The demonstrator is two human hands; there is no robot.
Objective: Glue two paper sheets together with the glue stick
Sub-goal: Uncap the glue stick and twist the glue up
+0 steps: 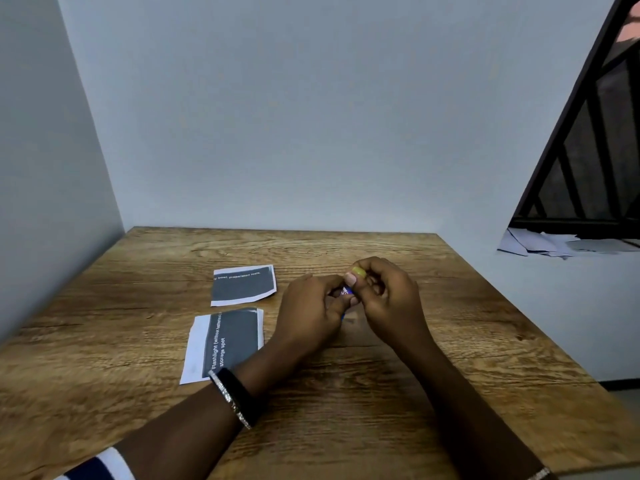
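The left hand (pixel 311 306) gripped the small blue glue stick (pixel 346 292) and the right hand (pixel 388 299) pinched its yellow cap (pixel 358 271), just right of the near grey printed paper sheet (pixel 225 344). A hard tug could send the cap flying.

Left hand (pixel 311 308) and right hand (pixel 389 299) hold the glue stick (pixel 346 291).

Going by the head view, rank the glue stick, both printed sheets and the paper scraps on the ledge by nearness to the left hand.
1. The glue stick, held in the left hand itself.
2. The far sheet and near sheet, just left of it; too close to call.
3. The paper scraps, far right on the ledge.
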